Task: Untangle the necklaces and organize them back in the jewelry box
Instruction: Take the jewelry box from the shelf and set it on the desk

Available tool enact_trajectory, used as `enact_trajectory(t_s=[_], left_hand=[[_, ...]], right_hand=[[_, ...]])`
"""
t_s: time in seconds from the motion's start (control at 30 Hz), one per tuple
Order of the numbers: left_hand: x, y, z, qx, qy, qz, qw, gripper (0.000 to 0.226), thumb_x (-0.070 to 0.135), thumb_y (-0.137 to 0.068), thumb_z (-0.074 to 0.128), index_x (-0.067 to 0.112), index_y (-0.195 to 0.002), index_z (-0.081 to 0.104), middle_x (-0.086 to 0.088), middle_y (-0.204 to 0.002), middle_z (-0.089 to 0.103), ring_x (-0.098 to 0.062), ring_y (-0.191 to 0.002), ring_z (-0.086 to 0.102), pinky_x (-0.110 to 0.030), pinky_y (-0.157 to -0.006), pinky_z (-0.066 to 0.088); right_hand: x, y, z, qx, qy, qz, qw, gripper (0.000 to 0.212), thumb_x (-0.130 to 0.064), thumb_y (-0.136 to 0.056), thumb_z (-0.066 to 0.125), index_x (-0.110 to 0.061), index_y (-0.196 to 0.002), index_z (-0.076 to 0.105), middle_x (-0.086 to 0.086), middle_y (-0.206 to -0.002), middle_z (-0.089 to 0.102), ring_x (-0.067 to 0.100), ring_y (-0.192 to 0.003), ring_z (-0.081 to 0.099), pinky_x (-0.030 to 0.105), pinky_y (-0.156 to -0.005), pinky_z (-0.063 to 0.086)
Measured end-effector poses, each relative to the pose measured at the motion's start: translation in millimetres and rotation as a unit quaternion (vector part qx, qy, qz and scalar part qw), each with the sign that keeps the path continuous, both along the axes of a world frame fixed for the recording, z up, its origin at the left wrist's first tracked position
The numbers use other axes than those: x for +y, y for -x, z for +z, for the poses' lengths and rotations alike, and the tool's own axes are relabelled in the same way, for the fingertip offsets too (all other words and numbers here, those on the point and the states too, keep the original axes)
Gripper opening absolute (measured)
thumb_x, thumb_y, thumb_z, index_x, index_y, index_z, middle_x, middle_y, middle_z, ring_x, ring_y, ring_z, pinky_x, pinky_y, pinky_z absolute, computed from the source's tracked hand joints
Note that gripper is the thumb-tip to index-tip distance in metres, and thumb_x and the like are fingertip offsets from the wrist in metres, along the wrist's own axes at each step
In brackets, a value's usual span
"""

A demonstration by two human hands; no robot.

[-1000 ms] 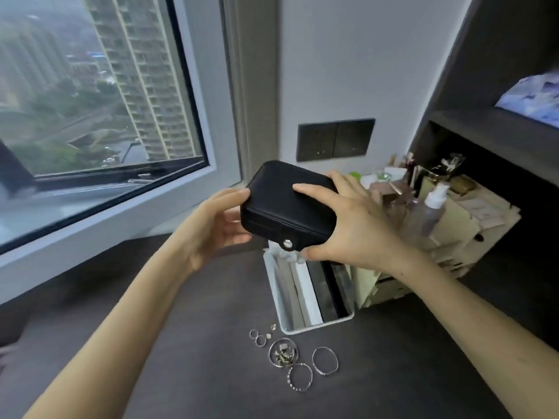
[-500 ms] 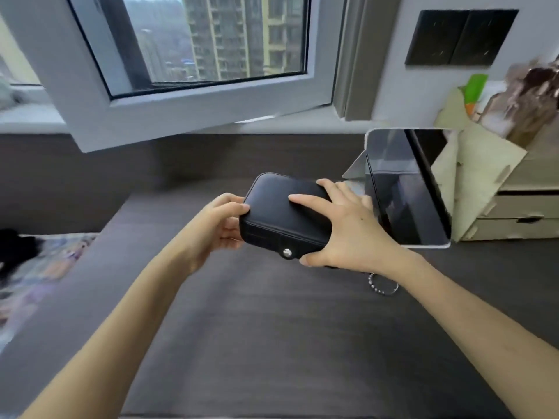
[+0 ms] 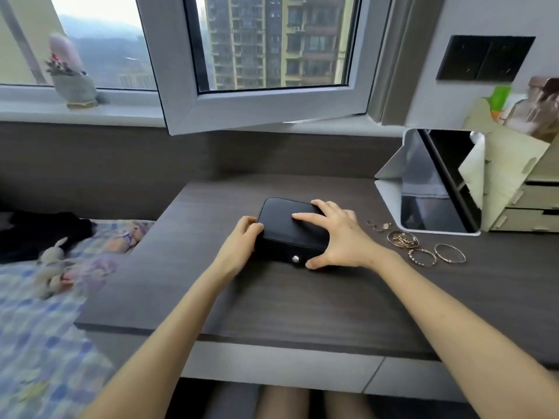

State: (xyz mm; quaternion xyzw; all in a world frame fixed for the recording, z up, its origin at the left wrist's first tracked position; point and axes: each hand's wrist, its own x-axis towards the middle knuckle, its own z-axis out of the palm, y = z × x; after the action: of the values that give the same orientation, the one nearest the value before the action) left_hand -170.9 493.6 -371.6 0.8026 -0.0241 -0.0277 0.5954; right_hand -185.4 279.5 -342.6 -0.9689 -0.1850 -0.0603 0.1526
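A closed black leather-look rectangular jewelry box (image 3: 290,234) with a round metal snap is sitting on the dark wood-grain desk (image 3: 272,303). The left hand (image 3: 242,240) is clasping its 9 o'clock end; the right hand (image 3: 338,237) is spreading over its lid, thumb at the front. At 3 o'clock, a tangled heap of thin gold chains (image 3: 403,239) is lying inside a bangle, strands indistinguishable.

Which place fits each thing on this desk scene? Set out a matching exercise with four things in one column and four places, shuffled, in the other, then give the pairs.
Things:
1. jewelry box
2. tangled jewelry pile
3. tablet
4. small plant

Places:
A. on the windowsill
B. propped at the desk's right
C. between both hands
D. on the desk, right of the box

Pairs: 1-C, 2-D, 3-B, 4-A
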Motion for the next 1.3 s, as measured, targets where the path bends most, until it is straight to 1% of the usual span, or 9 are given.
enact_trajectory(t_s=[0.1,0.23,0.37,0.47,0.67,0.8,0.97,1.13,1.3], left_hand=[[6.7,-12.3,-5.3,-0.005,-0.048,0.008,0.999,0.032,0.046,-0.088,0.041,0.025,-0.109,0.052,0.001,-0.098,0.057,-0.019,-0.09,0.052,-0.037,-0.087,0.042],[12.4,-38.7,-5.1,-0.075,-0.161,0.006,0.984,0.025,0.027,-0.095,0.046,0.017,-0.113,0.061,-0.005,-0.113,0.059,-0.021,-0.108,0.051,-0.031,-0.093,0.036],[8.0,-59.7,-4.2,-0.004,0.009,-0.073,0.997,0.032,0.028,-0.097,0.049,0.023,-0.129,0.053,0.007,-0.128,0.056,-0.008,-0.119,0.05,-0.025,-0.105,0.035],[2.9,-68.3,-8.4,0.018,0.119,-0.106,0.987,0.029,0.033,-0.094,0.052,0.028,-0.122,0.058,0.006,-0.129,0.06,-0.008,-0.119,0.054,-0.031,-0.109,0.036],[12.2,-73.1,-19.1,0.041,0.194,-0.135,0.971,0.046,0.044,-0.077,0.06,0.032,-0.121,0.057,0.01,-0.119,0.067,-0.013,-0.118,0.057,-0.031,-0.099,0.041],[18.1,-66.6,-19.2,0.059,0.178,-0.18,0.966,0.091,0.063,-0.048,0.08,0.036,-0.129,0.049,0.011,-0.136,0.053,-0.007,-0.127,0.048,-0.031,-0.107,0.035],[29.2,-63.7,-13.4,0.101,0.156,-0.272,0.944,0.132,0.049,-0.037,0.093,0.037,-0.148,0.022,0.007,-0.151,0.031,-0.011,-0.14,0.031,-0.041,-0.117,0.023],[26.9,-60.8,-3.5,0.085,0.138,-0.289,0.944,0.113,0.018,-0.049,0.088,0.033,-0.144,0.03,-0.001,-0.141,0.049,-0.015,-0.127,0.05,-0.034,-0.107,0.04],[9.8,-69.5,-5.2,0.023,0.147,-0.142,0.979,0.053,0.044,-0.075,0.076,0.022,-0.121,0.061,-0.002,-0.118,0.068,-0.018,-0.113,0.062,-0.044,-0.106,0.041]], right_hand=[[4.0,-12.4,0.0,0.01,0.003,0.002,1.0,0.094,-0.045,-0.057,0.083,-0.048,-0.138,0.035,0.004,-0.154,0.02,0.014,-0.139,0.011,0.035,-0.108,0.009],[-0.9,-27.7,-4.0,0.029,0.014,0.012,0.999,0.094,-0.042,-0.055,0.084,-0.048,-0.136,0.037,0.003,-0.154,0.02,0.013,-0.139,0.012,0.03,-0.105,0.008],[-8.3,-34.2,-9.9,0.029,0.024,0.033,0.999,0.094,-0.046,-0.059,0.083,-0.05,-0.138,0.033,0.0,-0.156,0.016,0.009,-0.14,0.008,0.028,-0.106,0.007],[-17.5,-37.5,-14.4,0.04,0.004,0.058,0.997,0.09,-0.054,-0.062,0.078,-0.059,-0.134,0.023,-0.009,-0.157,0.005,0.004,-0.142,-0.002,0.031,-0.112,0.004],[-31.2,-31.0,-29.6,0.028,-0.1,0.028,0.994,0.087,-0.071,-0.055,0.063,-0.061,-0.131,0.021,-0.013,-0.156,0.008,-0.004,-0.141,-0.001,0.025,-0.113,0.007],[-32.9,-30.7,-33.9,0.009,-0.126,0.033,0.991,0.08,-0.069,-0.056,0.065,-0.056,-0.128,0.035,-0.008,-0.152,0.025,0.003,-0.141,0.013,0.021,-0.111,0.014],[-39.0,-25.4,-25.2,0.044,-0.23,0.032,0.972,0.063,-0.064,-0.057,0.067,-0.059,-0.116,0.047,-0.021,-0.142,0.038,-0.008,-0.135,0.023,0.018,-0.109,0.02],[-36.9,-37.9,-3.2,0.073,-0.366,0.018,0.927,0.05,-0.057,-0.069,0.065,-0.037,-0.114,0.061,-0.016,-0.116,0.064,-0.004,-0.112,0.055,0.018,-0.097,0.041],[-37.3,-62.0,16.6,0.086,-0.372,-0.035,0.924,0.054,-0.067,-0.075,0.05,-0.029,-0.11,0.066,-0.016,-0.11,0.067,-0.004,-0.105,0.057,0.021,-0.092,0.041]])
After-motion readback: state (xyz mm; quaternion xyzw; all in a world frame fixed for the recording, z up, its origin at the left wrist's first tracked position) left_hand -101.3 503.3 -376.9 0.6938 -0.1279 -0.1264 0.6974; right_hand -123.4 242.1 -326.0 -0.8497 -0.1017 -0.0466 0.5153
